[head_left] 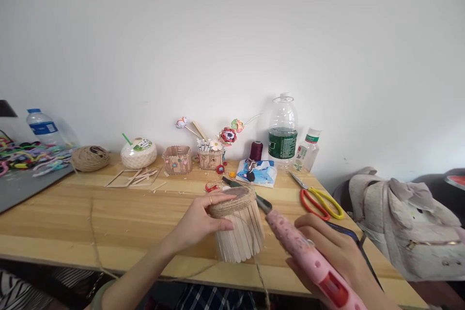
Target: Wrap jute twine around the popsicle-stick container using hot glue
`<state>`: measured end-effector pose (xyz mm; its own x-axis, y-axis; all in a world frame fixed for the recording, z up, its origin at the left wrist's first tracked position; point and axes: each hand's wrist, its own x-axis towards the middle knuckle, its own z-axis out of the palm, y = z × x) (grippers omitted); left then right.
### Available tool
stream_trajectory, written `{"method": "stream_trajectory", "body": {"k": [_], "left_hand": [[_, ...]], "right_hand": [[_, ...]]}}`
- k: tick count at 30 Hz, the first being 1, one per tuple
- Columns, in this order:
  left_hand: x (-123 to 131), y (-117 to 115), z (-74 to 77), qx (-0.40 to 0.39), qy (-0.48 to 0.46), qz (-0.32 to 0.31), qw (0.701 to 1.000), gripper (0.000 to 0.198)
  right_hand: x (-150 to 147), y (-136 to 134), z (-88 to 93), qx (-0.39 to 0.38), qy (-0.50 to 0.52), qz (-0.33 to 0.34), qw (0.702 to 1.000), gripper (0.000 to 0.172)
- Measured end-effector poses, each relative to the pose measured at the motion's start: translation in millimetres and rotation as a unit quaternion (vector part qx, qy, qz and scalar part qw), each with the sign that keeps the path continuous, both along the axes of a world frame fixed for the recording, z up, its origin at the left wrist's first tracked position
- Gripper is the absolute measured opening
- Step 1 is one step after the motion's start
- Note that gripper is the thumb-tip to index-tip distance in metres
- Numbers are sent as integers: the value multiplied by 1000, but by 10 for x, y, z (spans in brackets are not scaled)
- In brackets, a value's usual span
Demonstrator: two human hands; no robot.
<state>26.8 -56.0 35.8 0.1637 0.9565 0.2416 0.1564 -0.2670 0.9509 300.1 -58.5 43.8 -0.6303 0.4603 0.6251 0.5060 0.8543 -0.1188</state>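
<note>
At 7 o'clock the left hand [199,219] slants up, thumb and fingers clamped on the pot [240,233] at 6; at 3, the bottle [284,117] bears illegible label writing; between 4 and 5, the right hand [336,248] curls tight fingers round the glue gun [298,244].

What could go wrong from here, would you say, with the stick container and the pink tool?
The pink tool, apparently a glue gun, points toward the stick container; if its tip is hot, a slip could burn the left grip on the rim.

The loose twine hanging from the container might snag and tug at the wrapping.
</note>
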Motion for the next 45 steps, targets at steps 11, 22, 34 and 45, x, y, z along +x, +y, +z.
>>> {"method": "stream_trajectory", "body": {"k": [11, 22, 34, 45], "left_hand": [[104, 12, 73, -8, 61, 18, 998, 53], [146, 21, 92, 13, 81, 28, 996, 52], [149, 14, 91, 12, 79, 29, 996, 51], [139, 12, 99, -17, 71, 25, 997, 53]], "right_hand": [[-55, 67, -190, -82, -54, 38, 994, 9], [-160, 32, -85, -71, -59, 42, 995, 14], [-147, 25, -54, -13, -79, 16, 997, 16], [-154, 31, -131, -1, -57, 16, 998, 20]]}}
